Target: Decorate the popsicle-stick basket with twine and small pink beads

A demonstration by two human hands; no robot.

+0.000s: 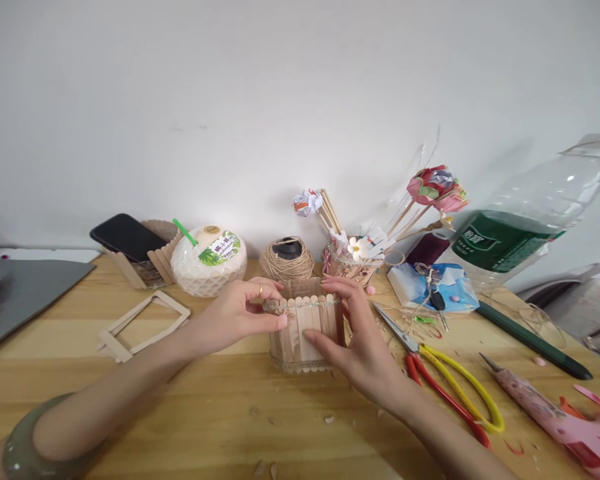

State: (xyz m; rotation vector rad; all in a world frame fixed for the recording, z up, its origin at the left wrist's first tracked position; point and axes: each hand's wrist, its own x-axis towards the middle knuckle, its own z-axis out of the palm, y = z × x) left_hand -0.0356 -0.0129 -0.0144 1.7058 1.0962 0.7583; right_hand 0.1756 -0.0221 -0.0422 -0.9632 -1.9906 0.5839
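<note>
A small box made of popsicle sticks (307,330) stands on the wooden table in front of me, with glittery trim running below its scalloped top edge and along its base. My left hand (243,310) grips the box's upper left corner, thumb on the front and fingers behind the rim. On the other side, my right hand (353,333) holds the right part, its thumb pressed to the front face and its fingers over the top edge. Behind the box sits a ball of twine (287,260). The inside of the box is mostly hidden.
Scissors (430,360) and a pink glue gun (555,413) lie at the right, near a large plastic bottle (515,233). A stick frame (145,327), a coconut (207,263) and a phone (127,237) in a stick holder are on the left. Paper flowers (437,187) stand behind.
</note>
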